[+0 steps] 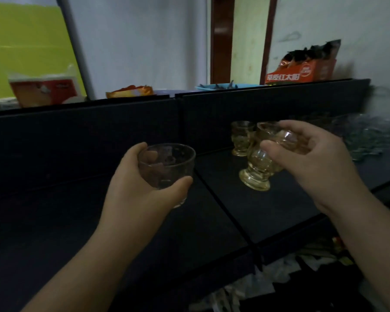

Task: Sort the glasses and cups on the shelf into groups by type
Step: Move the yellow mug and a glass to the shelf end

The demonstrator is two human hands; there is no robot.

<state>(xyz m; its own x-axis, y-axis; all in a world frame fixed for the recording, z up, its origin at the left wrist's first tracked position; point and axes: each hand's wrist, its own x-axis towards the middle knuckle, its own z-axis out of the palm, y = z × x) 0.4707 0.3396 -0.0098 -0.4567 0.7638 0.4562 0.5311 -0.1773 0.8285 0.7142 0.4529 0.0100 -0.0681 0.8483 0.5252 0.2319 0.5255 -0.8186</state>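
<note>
Holding a clear tumbler [167, 170] at frame centre, left hand [142, 188] curled round its wall, right hand [311, 158] gripping an amber footed glass [277, 138] centre-right: rigid, slick, breakable; grasp the sides.

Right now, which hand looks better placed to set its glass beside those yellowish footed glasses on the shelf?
The right hand, probably. It holds a yellowish glass just above the two footed glasses on the shelf. The left hand grips a plain clear cup farther left.
</note>
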